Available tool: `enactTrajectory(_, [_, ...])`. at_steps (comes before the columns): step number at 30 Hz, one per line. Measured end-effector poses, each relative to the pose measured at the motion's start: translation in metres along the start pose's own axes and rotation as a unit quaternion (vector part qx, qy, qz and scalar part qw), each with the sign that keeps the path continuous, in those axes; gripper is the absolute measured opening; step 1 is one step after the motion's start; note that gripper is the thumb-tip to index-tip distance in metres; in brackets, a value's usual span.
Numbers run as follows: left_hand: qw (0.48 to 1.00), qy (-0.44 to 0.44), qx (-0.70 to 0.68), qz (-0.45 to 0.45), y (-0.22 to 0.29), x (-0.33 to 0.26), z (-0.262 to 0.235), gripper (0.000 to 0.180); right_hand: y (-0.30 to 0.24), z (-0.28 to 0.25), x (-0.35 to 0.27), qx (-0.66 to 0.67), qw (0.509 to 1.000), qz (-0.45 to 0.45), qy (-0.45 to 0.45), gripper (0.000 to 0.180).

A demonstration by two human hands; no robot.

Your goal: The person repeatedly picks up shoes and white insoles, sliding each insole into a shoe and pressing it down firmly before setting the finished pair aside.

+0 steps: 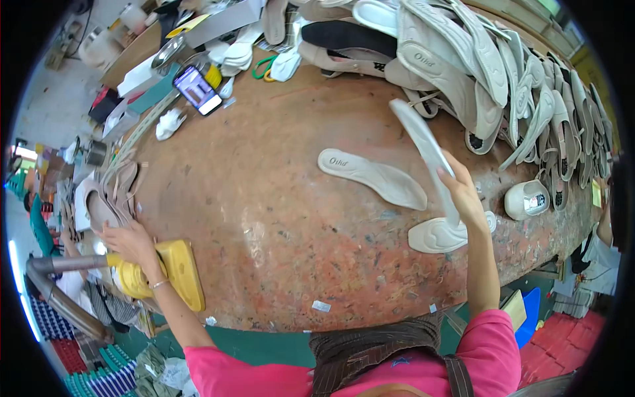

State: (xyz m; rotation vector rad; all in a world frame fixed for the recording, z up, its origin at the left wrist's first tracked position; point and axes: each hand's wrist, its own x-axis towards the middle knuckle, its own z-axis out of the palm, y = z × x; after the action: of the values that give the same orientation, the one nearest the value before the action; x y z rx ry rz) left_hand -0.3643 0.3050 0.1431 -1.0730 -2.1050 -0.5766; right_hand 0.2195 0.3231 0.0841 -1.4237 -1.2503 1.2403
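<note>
My right hand (pixel 462 192) grips a pale insole (pixel 423 135) near its lower end. The insole stands tilted, edge-on, above the worn table. Another pale insole (pixel 374 177) lies flat to its left, with dark lettering at one end. A further insole (pixel 436 236) with a moulded pad lies under the raised one, partly covered by my right forearm. At the far left, my left hand (pixel 129 241) has its fingers stretched out to the near end of a beige shoe (pixel 99 206). More beige shoes (pixel 126 182) stand beside that one.
A yellow machine part (pixel 182 274) on a metal pipe sits by my left forearm. Piled shoes and insoles (pixel 456 53) fill the far right. A white toe-shaped piece (pixel 527 200) lies at right. A phone (pixel 197 90), green-handled scissors (pixel 264 67) and boxes occupy the far left.
</note>
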Motion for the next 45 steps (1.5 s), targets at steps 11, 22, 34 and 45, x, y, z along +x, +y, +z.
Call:
enactTrajectory(11, [0.727, -0.337, -0.503, 0.322, 0.481, -0.125, 0.088, 0.045, 0.068, 0.066, -0.003, 0.504, 0.839, 0.199, -0.058, 0.093])
enactTrajectory(22, [0.803, -0.253, -0.474, 0.258, 0.374, -0.113, 0.091, 0.019, 0.076, -0.055, -0.075, 0.492, 0.853, 0.138, 0.103, 0.069])
enactTrajectory(34, [0.593, -0.489, -0.474, 0.429, 0.124, -0.222, -0.118, 0.027, 0.043, -0.031, -0.148, 0.407, 0.91, 0.058, 0.042, 0.049])
enactTrajectory(45, [0.893, -0.386, -0.232, -0.024, 0.047, -0.321, -0.165, 0.037, 0.026, 0.1, -0.163, -0.37, 0.814, -0.378, -0.239, 0.046])
